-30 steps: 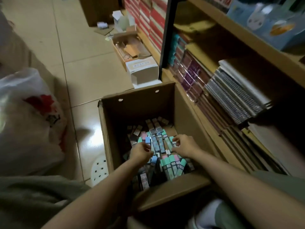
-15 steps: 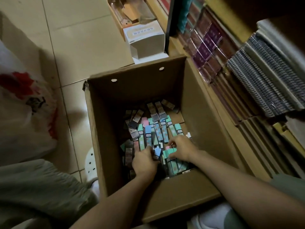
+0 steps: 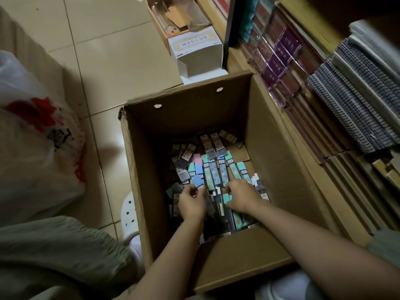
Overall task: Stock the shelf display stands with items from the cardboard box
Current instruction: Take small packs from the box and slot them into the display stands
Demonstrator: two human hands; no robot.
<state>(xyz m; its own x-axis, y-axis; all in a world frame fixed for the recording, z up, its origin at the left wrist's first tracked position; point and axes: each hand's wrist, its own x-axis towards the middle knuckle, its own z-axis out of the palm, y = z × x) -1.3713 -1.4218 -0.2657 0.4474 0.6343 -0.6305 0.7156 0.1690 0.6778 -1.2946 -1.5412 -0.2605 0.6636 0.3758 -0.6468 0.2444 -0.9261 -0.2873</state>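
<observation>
A white plastic bag [image 3: 36, 152] with red print slumps on the tiled floor [image 3: 112, 53] at far left, with a grey-green trouser leg [image 3: 54, 252] in the near left corner. Right of them stands the open cardboard box [image 3: 266, 131], its bottom strewn with slim packets [image 3: 216, 174] in teal, blue, pink and grey. Both bare arms reach down into it from the near edge. The left hand [image 3: 191, 202] has its fingers curled, pinching a blue packet [image 3: 198, 181] at its near end. Just to the right, the right hand [image 3: 242, 197] lies palm-down on the packets with its fingers bent over them; whether they grip one cannot be told. Beyond the box, a small white carton [image 3: 199, 55] lies on its side on the floor, and past it an open tray [image 3: 177, 18] of goods. At right, touching the box's side, the shelf [image 3: 307, 161] holds rows of purple-wrapped books [image 3: 283, 53] and spiral notebooks [image 3: 350, 105] packed on edge.
</observation>
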